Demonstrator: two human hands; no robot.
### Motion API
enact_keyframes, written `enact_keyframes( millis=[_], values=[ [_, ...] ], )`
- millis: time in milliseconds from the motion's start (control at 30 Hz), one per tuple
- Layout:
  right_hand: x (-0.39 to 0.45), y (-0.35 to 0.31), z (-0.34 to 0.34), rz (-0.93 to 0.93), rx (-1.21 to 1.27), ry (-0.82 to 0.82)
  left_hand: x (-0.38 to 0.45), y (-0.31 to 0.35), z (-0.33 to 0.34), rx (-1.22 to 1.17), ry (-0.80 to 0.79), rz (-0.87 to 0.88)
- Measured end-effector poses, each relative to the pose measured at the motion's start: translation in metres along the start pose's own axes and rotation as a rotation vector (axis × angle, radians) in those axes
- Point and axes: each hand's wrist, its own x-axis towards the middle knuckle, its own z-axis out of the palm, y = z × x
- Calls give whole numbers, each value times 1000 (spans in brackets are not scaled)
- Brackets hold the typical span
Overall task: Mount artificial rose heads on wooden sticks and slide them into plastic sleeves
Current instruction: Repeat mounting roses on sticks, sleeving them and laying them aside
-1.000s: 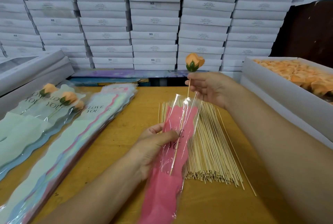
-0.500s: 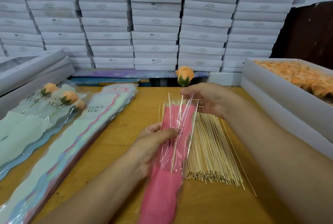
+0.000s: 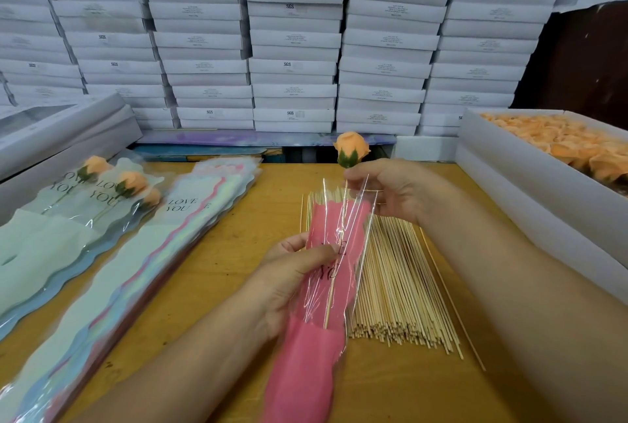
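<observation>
My right hand pinches a thin wooden stick just under an orange rose head with a green base. The stick runs down inside a clear plastic sleeve with a pink liner, its tip near the liner's lower pocket. My left hand grips the sleeve at mid-height, thumb on the front, holding it above the wooden table. A bundle of bare wooden sticks lies on the table just behind and right of the sleeve.
A white box of orange rose heads stands at the right. Empty sleeves printed "LOVE YOU" are stacked at the left, with finished sleeved roses beside them. White cartons form a wall behind.
My right hand has lowered the rose, pushing the stick deeper into the sleeve. The rose head now sits just above the sleeve's mouth. My left hand has kept its hold.
</observation>
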Motion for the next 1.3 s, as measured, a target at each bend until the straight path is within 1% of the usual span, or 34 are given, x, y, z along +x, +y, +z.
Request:
enact_keyframes(
  millis=[233, 300, 367, 500, 600, 867, 1033, 1200, 1300],
  values=[
    [-5, 1, -8, 69, -41, -84, -2, 1, 0, 15, -8, -13],
    [-6, -3, -12, 50, -56, -70, -2, 2, 0, 8, -15, -15],
    [-5, -6, -16, -13, -62, -28, -3, 2, 0, 6, -16, -15],
    [-2, -11, -17, -243, -175, 16, -3, 2, 0, 15, -22, -13],
    [-2, -12, -15, -320, -254, 36, -3, 2, 0, 21, -36, -15],
    [-1, 0, -11, -308, -291, 44, -2, 5, -3, 16, -38, -46],
    [-6, 10, -11, -330, -393, -36, -1, 5, -4, 13, -33, -32],
    [-8, 14, -8, -305, -343, -34, 1, 6, -4, 0, -30, -6],
    [-10, 16, -8, -282, -344, -60, 4, 5, -5, -47, -37, -8]
  ],
)
